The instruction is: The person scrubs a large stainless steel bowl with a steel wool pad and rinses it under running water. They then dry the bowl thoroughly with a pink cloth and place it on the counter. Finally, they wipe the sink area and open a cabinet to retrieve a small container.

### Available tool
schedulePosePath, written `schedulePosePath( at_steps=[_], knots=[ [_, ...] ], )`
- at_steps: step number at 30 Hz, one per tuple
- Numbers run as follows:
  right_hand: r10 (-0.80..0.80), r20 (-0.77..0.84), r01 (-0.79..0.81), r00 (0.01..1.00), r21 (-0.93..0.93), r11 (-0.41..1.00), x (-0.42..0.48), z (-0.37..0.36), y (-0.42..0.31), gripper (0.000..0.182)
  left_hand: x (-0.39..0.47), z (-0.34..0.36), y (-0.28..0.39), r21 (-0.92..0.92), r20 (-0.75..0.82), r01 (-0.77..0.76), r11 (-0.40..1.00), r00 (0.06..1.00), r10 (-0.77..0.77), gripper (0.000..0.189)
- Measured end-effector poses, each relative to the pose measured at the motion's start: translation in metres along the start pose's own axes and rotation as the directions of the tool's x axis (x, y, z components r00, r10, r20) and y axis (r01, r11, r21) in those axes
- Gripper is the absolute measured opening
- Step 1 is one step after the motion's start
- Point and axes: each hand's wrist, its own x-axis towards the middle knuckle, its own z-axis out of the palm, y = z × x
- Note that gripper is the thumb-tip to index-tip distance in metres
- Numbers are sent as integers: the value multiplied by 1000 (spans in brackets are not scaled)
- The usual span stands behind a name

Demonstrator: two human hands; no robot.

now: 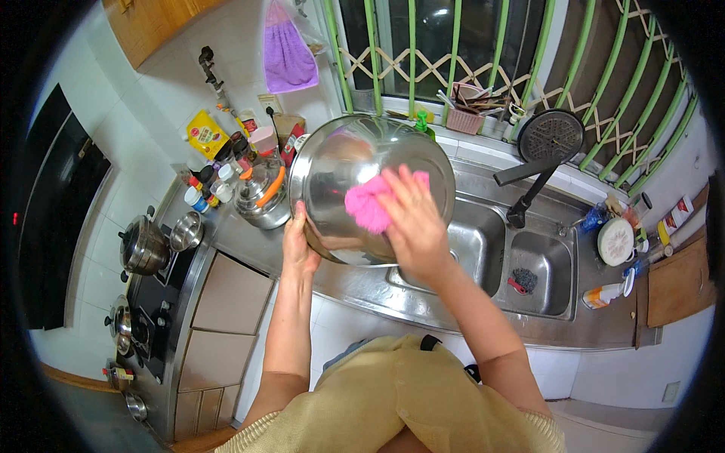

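Observation:
A large, round stainless steel basin [334, 153] is raised over the counter and the left part of the sink, its shiny face tilted up towards me. My left hand [300, 246] grips its lower left rim, the thumb lying on the near side. With spread fingers, my right hand [416, 232] presses a bunched pink cloth [365, 206] against the metal, right of the middle. The basin hides part of the counter, the window ledge and the left sink bowl.
Behind the basin's left side stands a kettle [263, 195] with an orange handle, beside several jars. The double sink [481, 243] holds a wire scrubber [524, 280] in its right bowl. A black faucet [524, 206] rises behind; a spray bottle [606, 294] lies right. Pots, including a lidded one [144, 246], stand left.

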Motion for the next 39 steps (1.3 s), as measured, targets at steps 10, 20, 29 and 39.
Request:
schedulePosePath(
  at_steps=[10,20,29,39],
  knots=[
    [383,-111,-360,917,180,915,0,-26,52,32,3,-28,32,197,188,-222,955,964,185,26],
    [319,352,-463,880,481,745,76,-27,104,30,-6,-16,28,90,168,-143,986,978,127,23],
    [809,512,-537,289,786,-306,-84,47,137,31,0,22,43,125,-45,-65,990,996,72,29],
    [509,857,-431,79,490,-758,-124,78,23,38,-8,91,-13,230,-282,-12,973,956,79,22]
  ],
)
